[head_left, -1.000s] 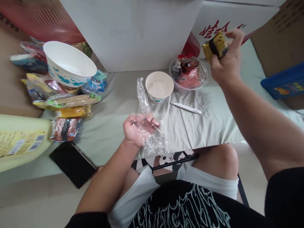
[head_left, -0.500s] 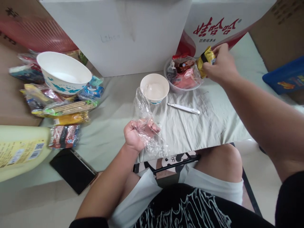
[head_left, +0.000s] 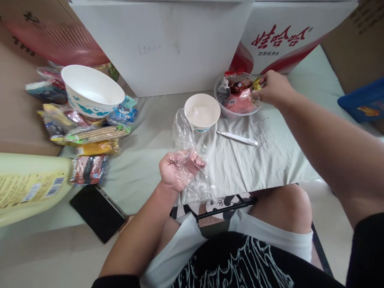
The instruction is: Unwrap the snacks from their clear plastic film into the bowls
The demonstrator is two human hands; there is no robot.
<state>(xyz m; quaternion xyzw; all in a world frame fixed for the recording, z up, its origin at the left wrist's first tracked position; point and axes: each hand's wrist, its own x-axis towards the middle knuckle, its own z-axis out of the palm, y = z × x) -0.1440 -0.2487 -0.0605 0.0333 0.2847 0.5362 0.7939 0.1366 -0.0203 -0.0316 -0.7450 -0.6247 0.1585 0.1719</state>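
My left hand (head_left: 174, 172) rests palm up near the front of the cloth, fingers curled around a crumpled clear plastic bag (head_left: 183, 130). One end of that bag reaches up beside a small white bowl (head_left: 196, 120); the bowl holds something pale or clear that I cannot make out. At the right rim of a clear plastic tub (head_left: 235, 115), my right hand (head_left: 277, 89) pinches a yellow wrapper (head_left: 257, 84), mostly hidden by the fingers. Red, pink and dark packets (head_left: 238, 100) fill the tub. A white slim-handled cutter (head_left: 238, 138) lies in front of it.
On the left, a large white bowl (head_left: 93, 90) sits among several wrapped snacks (head_left: 96, 135). A pale yellow jug (head_left: 33, 188) and a dark phone or tablet (head_left: 97, 214) are at front left. White cartons (head_left: 192, 60) stand behind; a blue package (head_left: 364, 98) is far right.
My right hand has lowered the yellow wrapper leftward and down to the tub's right rim. My left hand keeps its hold on the plastic bag. The view has shifted slightly.
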